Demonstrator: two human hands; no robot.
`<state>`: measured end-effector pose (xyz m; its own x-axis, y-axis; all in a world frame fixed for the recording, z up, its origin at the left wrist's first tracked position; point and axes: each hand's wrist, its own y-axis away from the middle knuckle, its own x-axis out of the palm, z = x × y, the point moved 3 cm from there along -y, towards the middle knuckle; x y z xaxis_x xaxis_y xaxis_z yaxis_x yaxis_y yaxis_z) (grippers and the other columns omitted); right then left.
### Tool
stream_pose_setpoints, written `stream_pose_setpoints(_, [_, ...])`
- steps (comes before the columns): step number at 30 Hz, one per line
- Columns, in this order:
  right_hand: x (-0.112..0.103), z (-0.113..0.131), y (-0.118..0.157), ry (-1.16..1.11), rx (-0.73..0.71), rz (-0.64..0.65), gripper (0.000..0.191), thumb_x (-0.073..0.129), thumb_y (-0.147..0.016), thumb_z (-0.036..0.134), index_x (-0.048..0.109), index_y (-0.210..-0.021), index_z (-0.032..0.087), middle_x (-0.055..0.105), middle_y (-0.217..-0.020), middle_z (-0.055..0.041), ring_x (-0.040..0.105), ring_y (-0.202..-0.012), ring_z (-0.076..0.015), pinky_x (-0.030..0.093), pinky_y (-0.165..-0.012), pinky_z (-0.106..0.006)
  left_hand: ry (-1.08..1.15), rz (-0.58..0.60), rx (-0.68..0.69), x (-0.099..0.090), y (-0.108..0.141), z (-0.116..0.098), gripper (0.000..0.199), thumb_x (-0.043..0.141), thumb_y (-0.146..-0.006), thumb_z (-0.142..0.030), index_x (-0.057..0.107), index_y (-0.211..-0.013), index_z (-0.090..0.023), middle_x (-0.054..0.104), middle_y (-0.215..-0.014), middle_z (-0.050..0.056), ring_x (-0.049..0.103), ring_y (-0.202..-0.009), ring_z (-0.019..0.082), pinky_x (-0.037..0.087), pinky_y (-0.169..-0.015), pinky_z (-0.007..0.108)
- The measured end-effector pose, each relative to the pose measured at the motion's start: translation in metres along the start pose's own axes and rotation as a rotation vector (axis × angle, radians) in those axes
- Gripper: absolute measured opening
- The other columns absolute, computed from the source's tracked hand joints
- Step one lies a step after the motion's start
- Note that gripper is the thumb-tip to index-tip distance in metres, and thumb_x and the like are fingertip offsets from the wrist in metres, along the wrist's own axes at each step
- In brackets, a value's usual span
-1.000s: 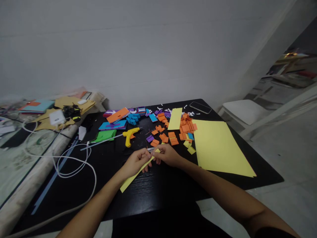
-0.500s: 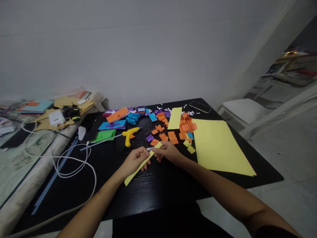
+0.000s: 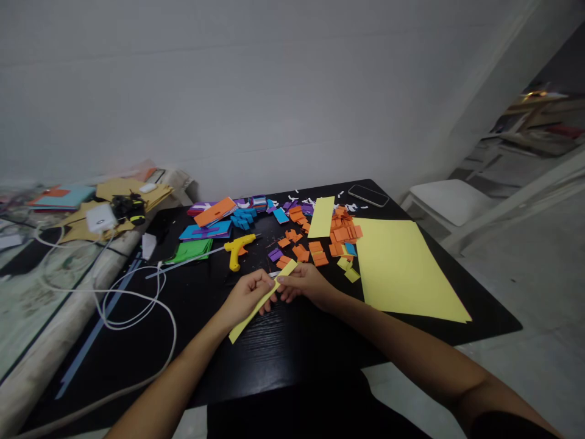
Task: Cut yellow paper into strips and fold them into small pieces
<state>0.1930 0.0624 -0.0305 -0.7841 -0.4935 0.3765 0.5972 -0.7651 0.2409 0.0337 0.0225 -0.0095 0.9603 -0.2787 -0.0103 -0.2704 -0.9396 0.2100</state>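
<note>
A narrow folded yellow paper strip (image 3: 249,321) slants across the space above the black table (image 3: 274,360), held between both hands. My left hand (image 3: 249,296) grips it near the middle, thumb on top. Close to its upper end, my right hand (image 3: 308,285) pinches the strip, with thumb on top and fingers curled beneath. A small whitish piece shows just behind the fingertips, too small to name. Beyond the hands lie a yellow glue gun (image 3: 237,251) and small folded orange paper pieces (image 3: 319,253).
Large yellow sheets (image 3: 406,268) lie at the right, and a yellow paper rectangle (image 3: 322,217) behind the hands. Green (image 3: 194,249) and blue paper stacks (image 3: 205,230) sit at the left. A white cable (image 3: 169,311) loops along the left side. A phone (image 3: 368,196) rests at the back.
My right thumb and fingers have shifted slightly down and left along the strip. The left hand keeps its grip, and the view has moved only a little.
</note>
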Motion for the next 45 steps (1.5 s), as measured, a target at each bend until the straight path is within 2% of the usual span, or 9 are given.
stream_pose_setpoints(31, [-0.005, 0.011, 0.0, 0.074, -0.106, -0.023, 0.042, 0.083, -0.066, 0.047, 0.068, -0.081, 0.01, 0.072, -0.069, -0.0055, 0.067, -0.056, -0.0137, 0.057, -0.055, -0.026, 0.076, 0.027, -0.021, -0.002, -0.001, -0.002, 0.033, 0.07, -0.082, -0.045, 0.055, -0.08, -0.016, 0.07, -0.069, 0.002, 0.061, -0.049, 0.01, 0.045, -0.041, 0.016])
stream_pose_setpoints(38, [-0.009, 0.015, -0.001, 0.052, -0.119, -0.079, 0.041, 0.085, -0.064, 0.044, 0.067, -0.08, 0.011, 0.071, -0.067, -0.0047, 0.067, -0.054, -0.0136, 0.056, -0.053, -0.024, 0.089, 0.033, -0.027, -0.003, -0.001, -0.001, 0.031, 0.07, -0.082, -0.043, 0.053, -0.08, -0.016, 0.07, -0.069, 0.002, 0.061, -0.049, 0.009, 0.044, -0.041, 0.016])
stream_pose_setpoints(45, [-0.007, 0.009, -0.002, 0.027, -0.119, -0.079, 0.042, 0.084, -0.064, 0.045, 0.068, -0.079, 0.01, 0.07, -0.066, -0.0044, 0.068, -0.055, -0.0147, 0.056, -0.053, -0.025, 0.07, 0.023, -0.028, -0.003, -0.001, -0.002, 0.033, 0.071, -0.081, -0.044, 0.054, -0.079, -0.016, 0.07, -0.069, 0.002, 0.061, -0.049, 0.01, 0.044, -0.04, 0.016])
